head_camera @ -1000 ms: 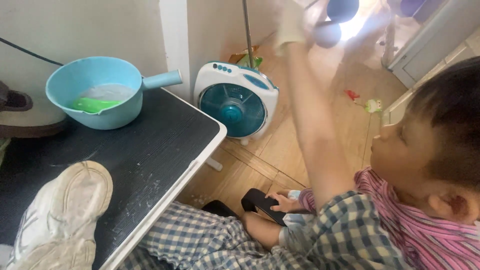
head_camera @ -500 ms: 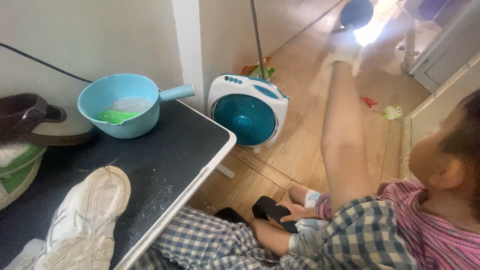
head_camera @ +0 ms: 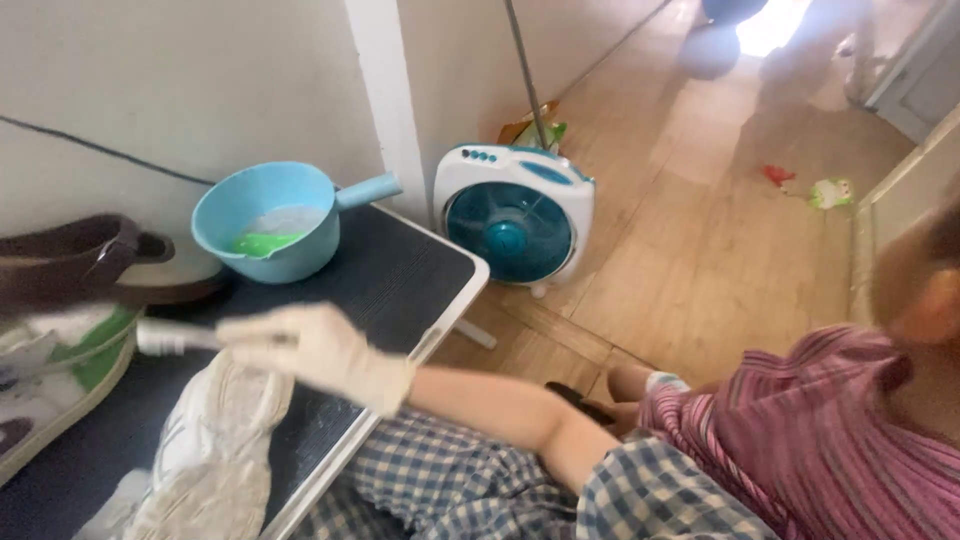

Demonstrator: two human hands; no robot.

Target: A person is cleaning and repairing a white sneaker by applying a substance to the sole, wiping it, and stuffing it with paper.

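My right hand (head_camera: 310, 350), in a white glove, reaches left over the black tabletop (head_camera: 400, 280). It is closed around a thin pale handle (head_camera: 175, 338) that points left; the handle's far end is blurred. Just below the hand a worn white sneaker (head_camera: 215, 450) lies on the table. My bare forearm comes out of a blue checked sleeve (head_camera: 640, 490) at the bottom. My left hand is out of sight.
A light blue handled bowl (head_camera: 270, 215) holding something green stands at the table's back. A white and green shoe (head_camera: 60, 370) and a brown one (head_camera: 80, 260) lie at the left. A small white and teal fan (head_camera: 515, 215) sits on the wooden floor. A child in pink stripes (head_camera: 800, 420) sits at my right.
My right arm has come down from high over the floor and now stretches left across the table with the handle in its grip. The view has shifted right and down.
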